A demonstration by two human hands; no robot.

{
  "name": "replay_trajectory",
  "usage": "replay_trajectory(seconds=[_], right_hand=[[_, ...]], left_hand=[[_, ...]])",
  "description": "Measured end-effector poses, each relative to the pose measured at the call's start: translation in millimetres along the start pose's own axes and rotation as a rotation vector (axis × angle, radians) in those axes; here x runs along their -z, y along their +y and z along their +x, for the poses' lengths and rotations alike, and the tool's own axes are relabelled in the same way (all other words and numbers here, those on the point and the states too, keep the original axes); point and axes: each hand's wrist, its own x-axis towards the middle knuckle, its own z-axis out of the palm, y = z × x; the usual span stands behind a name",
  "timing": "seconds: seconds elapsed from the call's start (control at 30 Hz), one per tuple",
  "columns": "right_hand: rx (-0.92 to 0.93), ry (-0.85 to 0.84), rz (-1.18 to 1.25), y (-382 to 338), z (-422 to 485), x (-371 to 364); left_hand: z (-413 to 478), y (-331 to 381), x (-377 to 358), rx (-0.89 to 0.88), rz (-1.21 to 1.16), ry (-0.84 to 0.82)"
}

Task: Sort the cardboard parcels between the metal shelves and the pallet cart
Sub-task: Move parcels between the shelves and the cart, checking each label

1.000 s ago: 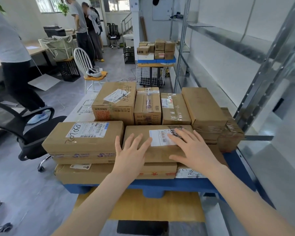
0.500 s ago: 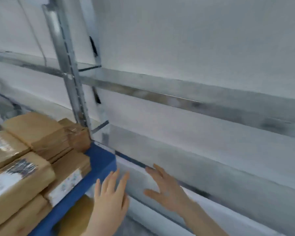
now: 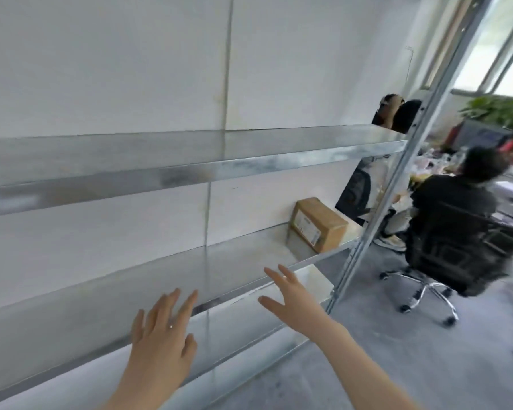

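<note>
The view has swung away from the pallet cart, which is now out of sight, and over to the metal shelves (image 3: 190, 173). Both hands are in front of the shelves now. The left hand (image 3: 160, 329) and the right hand (image 3: 290, 300) are wide open, fingers spread, and hold nothing. One cardboard parcel (image 3: 319, 223) sits far along the middle shelf, near the post (image 3: 397, 179). The right hand reaches that way but is not touching it. I think this parcel gets picked up next.
</note>
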Motion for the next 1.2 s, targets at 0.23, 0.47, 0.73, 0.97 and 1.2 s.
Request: replay_trajectory(seconds=[0.23,0.47,0.73,0.97,1.2], right_hand=[[-0.125,0.08,-0.007,184.5,91.9,72.8],[-0.166,0.117,0.043,288.6,235.3,123.0],[-0.047,-0.042,0.265,331.1,286.3,97.3],[-0.067,-0.108,0.516,324.7,266.5,98.3],[0.1,-0.127,0.63,233.7,205.1,60.5]], left_hand=[[115.0,131.9,-94.0,-0.036,-0.112,-0.145],[218.8,238.9,-154.5,-0.062,-0.18,-0.206],[366.7,294.7,-186.5,-0.044,-0.497,-0.124],[383.0,316.0,-224.5,0.098,-0.634,-0.1],[302.1,250.5,-173.5,0.253,-0.56,-0.016]])
